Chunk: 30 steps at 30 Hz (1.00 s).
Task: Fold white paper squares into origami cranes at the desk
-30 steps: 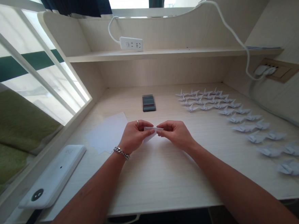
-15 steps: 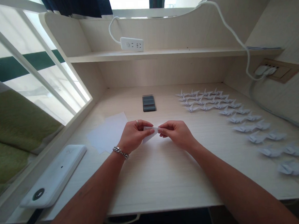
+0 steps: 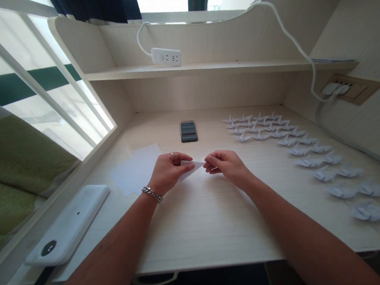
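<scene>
My left hand (image 3: 168, 172), with a ring and a chain bracelet, pinches a small folded white sheet of paper (image 3: 198, 164) between thumb and fingers. The paper tapers to a point on its right side. At that tip are the closed fingertips of my right hand (image 3: 227, 163), thumb against forefinger, seeming to grip the very end. Both hands are just above the middle of the desk (image 3: 209, 228). Left of them lie loose white paper sheets (image 3: 136, 170). Beyond the hands rests a dark, partly pixelated phone-like object (image 3: 188, 131).
Rows of folded paper cranes (image 3: 260, 129) fill the right side of the desk. A white lamp-like device (image 3: 68, 225) lies at the left edge. A power strip (image 3: 166, 56) sits on the shelf (image 3: 211, 68), and a white cable (image 3: 295, 39) runs down to a wall socket (image 3: 357, 88).
My right hand has shifted slightly right along the paper to its tip, so more of the paper's pointed end shows. The left hand keeps its hold.
</scene>
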### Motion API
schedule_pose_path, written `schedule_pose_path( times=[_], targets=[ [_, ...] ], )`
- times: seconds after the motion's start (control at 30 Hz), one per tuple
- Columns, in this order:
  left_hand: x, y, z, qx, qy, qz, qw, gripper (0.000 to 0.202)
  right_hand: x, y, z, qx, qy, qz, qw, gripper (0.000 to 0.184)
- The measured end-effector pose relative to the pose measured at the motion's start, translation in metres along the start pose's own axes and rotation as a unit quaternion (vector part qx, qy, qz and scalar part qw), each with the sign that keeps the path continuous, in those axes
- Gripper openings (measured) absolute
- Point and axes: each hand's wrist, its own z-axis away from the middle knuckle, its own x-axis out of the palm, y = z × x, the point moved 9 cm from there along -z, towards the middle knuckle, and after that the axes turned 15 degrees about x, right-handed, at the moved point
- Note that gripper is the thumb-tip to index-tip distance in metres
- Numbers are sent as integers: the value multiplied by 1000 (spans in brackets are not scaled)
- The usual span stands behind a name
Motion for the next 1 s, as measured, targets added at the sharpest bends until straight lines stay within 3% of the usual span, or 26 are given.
schedule_pose_path(
  times=[0.27,0.4,0.57,0.77,1.0],
  targets=[
    [2,0,0,0,-8,-5,1000,27,11,-11,10,-106,20,155,982,24],
    [3,0,0,-2,-16,-16,1000,29,13,-6,8,-69,16,156,985,23],
    [5,2,0,3,-27,-25,999,28,17,2,4,-16,-43,91,995,22],
    [10,4,1,12,-34,-37,999,24,17,-4,8,-69,1,177,982,20],
    [14,4,1,13,-46,-19,999,27,21,7,5,2,-45,107,993,24]
  ],
)
